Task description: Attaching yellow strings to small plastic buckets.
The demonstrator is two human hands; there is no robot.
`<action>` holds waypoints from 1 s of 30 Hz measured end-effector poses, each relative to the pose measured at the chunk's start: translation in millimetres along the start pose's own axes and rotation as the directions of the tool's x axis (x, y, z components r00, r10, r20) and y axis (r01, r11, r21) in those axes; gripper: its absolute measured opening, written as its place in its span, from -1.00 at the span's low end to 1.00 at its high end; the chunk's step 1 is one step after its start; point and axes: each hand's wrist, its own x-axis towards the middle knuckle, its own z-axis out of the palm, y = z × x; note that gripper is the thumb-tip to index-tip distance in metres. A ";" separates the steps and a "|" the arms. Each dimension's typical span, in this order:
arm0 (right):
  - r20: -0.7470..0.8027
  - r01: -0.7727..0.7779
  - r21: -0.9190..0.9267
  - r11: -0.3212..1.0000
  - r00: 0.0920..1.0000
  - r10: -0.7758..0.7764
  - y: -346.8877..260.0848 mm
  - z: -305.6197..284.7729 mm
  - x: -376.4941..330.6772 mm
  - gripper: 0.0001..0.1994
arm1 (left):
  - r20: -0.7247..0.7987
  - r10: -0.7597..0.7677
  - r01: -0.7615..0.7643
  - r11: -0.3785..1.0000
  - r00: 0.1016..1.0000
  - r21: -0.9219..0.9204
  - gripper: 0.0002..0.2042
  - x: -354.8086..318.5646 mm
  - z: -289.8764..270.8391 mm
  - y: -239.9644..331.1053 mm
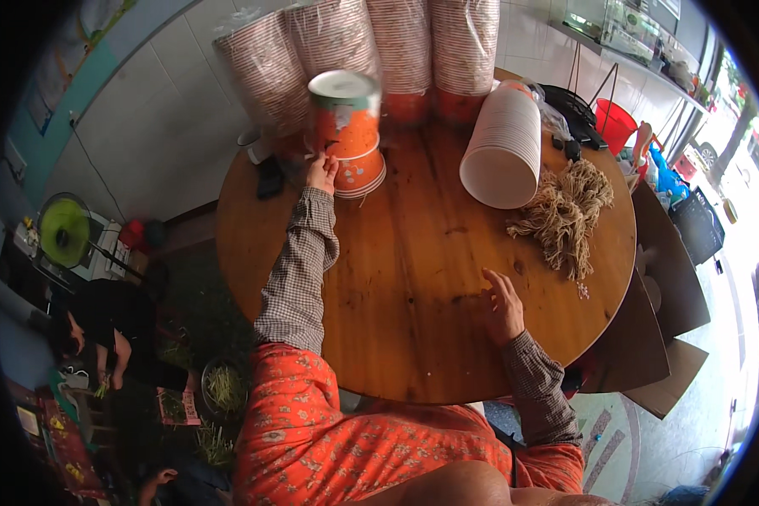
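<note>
On the round wooden table [413,278], left hand [321,173] grips an orange paper-cup stack [347,135]; right hand [502,305] rests open.

A single head-worn fisheye view looks steeply down from above the person's chest onto a round wooden table [413,278], close enough that both forearms enter from the lower edge. It faces forward toward a tiled wall [169,110] at the top; straight edges bend near the dark circular rim
</note>
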 end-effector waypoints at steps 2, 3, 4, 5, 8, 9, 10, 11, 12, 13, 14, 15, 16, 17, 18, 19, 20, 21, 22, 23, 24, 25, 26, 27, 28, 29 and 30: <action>0.020 0.018 0.038 0.999 1.000 -0.019 -5.9 3.7 0.9 -0.64 | 0.041 0.003 -0.004 1.000 0.999 0.025 -0.86 14.8 -31.3 2.0; 0.016 0.007 0.030 1.000 1.000 -0.008 -2.9 3.3 0.9 -0.64 | -0.077 0.045 -0.037 0.995 0.996 0.098 -0.79 12.4 -28.1 -10.5; 0.026 -0.008 0.018 1.000 1.000 0.008 -0.9 1.9 0.4 -0.64 | -0.187 0.090 -0.057 0.983 0.978 0.175 -0.73 3.3 -23.1 -24.6; 0.025 -0.042 -0.011 0.999 0.999 0.042 6.3 -3.6 -1.3 -0.64 | -0.255 0.146 -0.056 0.943 0.956 0.327 -0.49 -12.9 -1.0 -39.6; 0.034 -0.003 0.022 1.000 0.999 0.002 1.0 -2.3 -2.6 -0.63 | 0.088 0.597 -0.494 0.562 0.797 0.664 -0.36 -25.4 4.0 -18.2; 0.036 -0.005 0.026 1.000 0.999 0.004 -1.3 -2.0 -3.0 -0.63 | 0.088 0.597 -0.492 0.558 0.797 0.668 -0.36 -27.5 7.6 -5.2; 0.049 0.017 0.014 1.000 0.999 -0.017 -2.7 -1.5 -2.2 -0.63 | 0.312 0.707 -0.632 0.243 0.635 0.736 -0.34 -26.3 14.6 8.9; 0.062 0.038 0.001 0.999 0.997 -0.038 -3.3 -1.0 -1.6 -0.62 | 0.540 0.714 -0.699 -0.100 0.445 0.708 -0.32 -26.1 22.6 18.8; 0.060 0.030 -0.003 1.000 0.998 -0.029 -2.1 -1.4 -1.4 -0.62 | 0.542 0.709 -0.702 -0.095 0.450 0.706 -0.32 -28.9 33.9 21.2; 0.063 0.012 0.006 1.000 0.998 -0.012 -1.3 -1.6 -1.1 -0.62 | 0.601 0.662 -0.751 -0.086 0.448 0.655 -0.36 -29.7 43.1 22.5; 0.064 -0.007 0.014 1.000 0.998 0.006 0.1 -1.9 -1.0 -0.62 | 0.656 0.613 -0.797 -0.071 0.440 0.600 -0.40 -31.7 51.5 21.4; 0.067 -0.008 0.017 1.000 0.998 0.007 -0.5 -0.9 -0.4 -0.62 | 0.711 0.553 -0.832 -0.057 0.434 0.552 -0.47 -25.9 48.2 21.8; 0.075 -0.008 0.018 1.000 0.997 0.006 -0.8 -0.1 0.2 -0.62 | 0.768 0.483 -0.810 -0.183 0.420 0.558 -0.48 -22.4 43.1 19.6; 0.083 -0.006 0.018 1.000 0.997 0.005 -1.4 0.8 1.1 -0.62 | 0.816 0.406 -0.780 -0.306 0.412 0.546 -0.50 -20.3 37.4 15.7; 0.085 -0.010 0.016 1.000 0.996 0.009 -1.6 0.0 1.8 -0.62 | 0.817 0.413 -0.787 -0.300 0.403 0.539 -0.48 -21.3 35.0 4.7; 0.114 -0.041 0.024 0.999 0.993 0.038 -3.0 -1.4 2.9 -0.61 | 0.816 0.412 -0.786 -0.298 0.405 0.541 -0.48 -20.2 31.3 1.3; 0.143 -0.070 0.031 0.997 0.988 0.065 -4.0 -1.7 4.0 -0.59 | 0.820 0.411 -0.792 -0.296 0.399 0.534 -0.47 -19.5 27.1 -0.5; 0.144 -0.073 0.027 0.997 0.987 0.069 -2.8 -1.6 3.4 -0.59 | 0.824 0.409 -0.800 -0.289 0.393 0.526 -0.46 -22.0 26.4 -3.7; 0.138 -0.058 0.014 0.998 0.989 0.056 -2.0 -1.3 2.9 -0.60 | 0.823 0.409 -0.801 -0.286 0.395 0.527 -0.46 -23.7 26.4 -4.9; 0.132 -0.042 0.001 0.999 0.990 0.041 -1.8 -1.1 2.5 -0.60 | 0.820 0.388 -0.804 -0.259 0.422 0.536 -0.44 -25.2 26.9 -4.5; 0.133 -0.036 0.001 0.999 0.991 0.036 -2.4 -1.0 3.1 -0.60 | 0.816 0.368 -0.804 -0.236 0.446 0.546 -0.42 -26.7 26.9 -3.2; 0.129 -0.027 0.010 1.000 0.991 0.026 -3.8 -1.2 3.0 -0.60 | 0.814 0.374 -0.803 -0.238 0.444 0.547 -0.42 -30.2 25.9 -3.5; 0.125 -0.018 0.019 1.000 0.992 0.016 -4.7 -1.9 2.9 -0.60 | 0.807 0.403 -0.830 -0.171 0.432 0.530 -0.41 -35.9 23.8 -5.2; 0.121 -0.017 0.016 1.000 0.993 0.015 -6.0 -3.9 1.0 -0.60 | 0.800 0.429 -0.858 -0.100 0.420 0.504 -0.39 -44.2 22.0 -8.7; 0.122 -0.036 0.016 0.999 0.992 0.034 -6.5 -4.5 1.4 -0.61 | 0.810 0.440 -0.848 -0.175 0.388 0.501 -0.38 -54.7 16.2 -11.4; 0.123 -0.055 0.017 0.998 0.991 0.053 -6.5 -4.7 1.0 -0.63 | 0.782 0.470 -0.837 -0.147 0.411 0.528 -0.37 -65.6 7.7 -19.1; 0.119 -0.039 0.022 0.999 0.992 0.036 -8.4 -2.1 0.9 -0.63 | 0.750 0.506 -0.822 -0.129 0.426 0.554 -0.36 -73.0 -4.6 -24.0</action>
